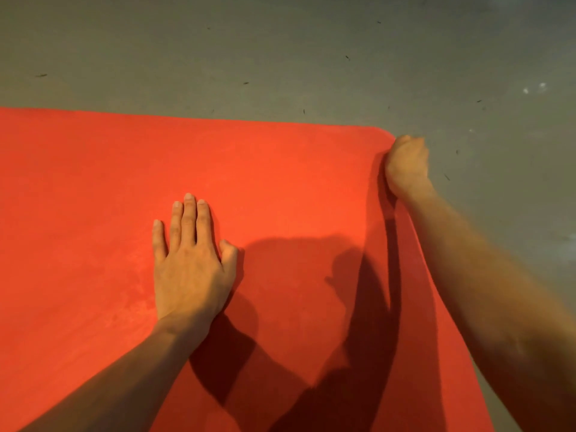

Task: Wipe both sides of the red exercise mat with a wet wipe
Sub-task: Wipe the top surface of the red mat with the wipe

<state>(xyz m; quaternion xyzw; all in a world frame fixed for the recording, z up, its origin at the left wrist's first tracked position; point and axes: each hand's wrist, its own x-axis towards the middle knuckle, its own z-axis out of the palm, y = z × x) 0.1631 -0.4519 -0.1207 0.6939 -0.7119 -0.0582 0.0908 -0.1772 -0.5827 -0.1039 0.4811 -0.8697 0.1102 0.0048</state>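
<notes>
The red exercise mat [109,188] lies flat on the floor and fills the lower left of the view. My left hand [190,260] rests flat on it, palm down, fingers straight and together. My right hand [405,165] is curled at the mat's right edge, just below the far right corner, and the edge beside it looks lifted into a ridge. What the fingers hold is hidden under the hand. No wet wipe shows anywhere.
Grey concrete floor [280,57] with small dark specks runs beyond the mat's far edge and along its right side. Shadows of my arms fall across the mat's near half.
</notes>
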